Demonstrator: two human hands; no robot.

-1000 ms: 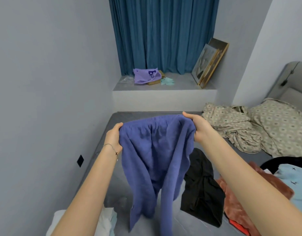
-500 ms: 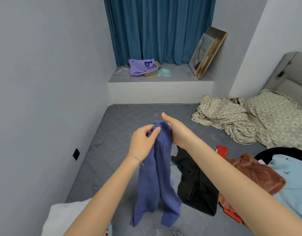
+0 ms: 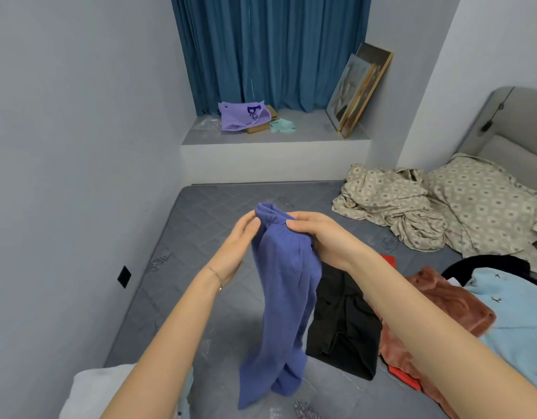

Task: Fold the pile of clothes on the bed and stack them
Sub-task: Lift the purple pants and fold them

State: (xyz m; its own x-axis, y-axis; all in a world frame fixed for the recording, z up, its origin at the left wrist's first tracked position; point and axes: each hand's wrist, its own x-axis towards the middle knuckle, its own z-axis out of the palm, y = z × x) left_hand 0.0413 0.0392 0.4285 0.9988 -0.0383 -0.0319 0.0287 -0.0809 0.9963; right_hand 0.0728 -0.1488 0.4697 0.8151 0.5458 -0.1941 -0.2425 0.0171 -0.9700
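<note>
Blue-purple trousers [image 3: 283,300] hang folded lengthwise above the grey mattress [image 3: 206,213], legs dangling down together. My right hand [image 3: 318,237] grips the gathered waistband from the right. My left hand [image 3: 235,246] meets the waistband from the left, its fingertips pinching the fabric. On the mattress to the right lies the pile: a black garment [image 3: 345,325], a rust-brown fleece [image 3: 448,303], a light blue top [image 3: 515,316] and a bit of red cloth [image 3: 389,261]. A white folded garment [image 3: 110,385] lies at the bottom left.
A patterned beige sheet [image 3: 391,210] and pillow [image 3: 485,195] lie crumpled at the bed's head on the right. The grey wall [image 3: 79,176] runs close along the left. Behind the bed, a ledge [image 3: 276,136] holds a purple bag [image 3: 243,116] and leaning picture frames [image 3: 361,89].
The trousers were held spread wide by the waistband; my hands then came together, folding them in half lengthwise. Now both hands hold the gathered waistband, slightly higher.
</note>
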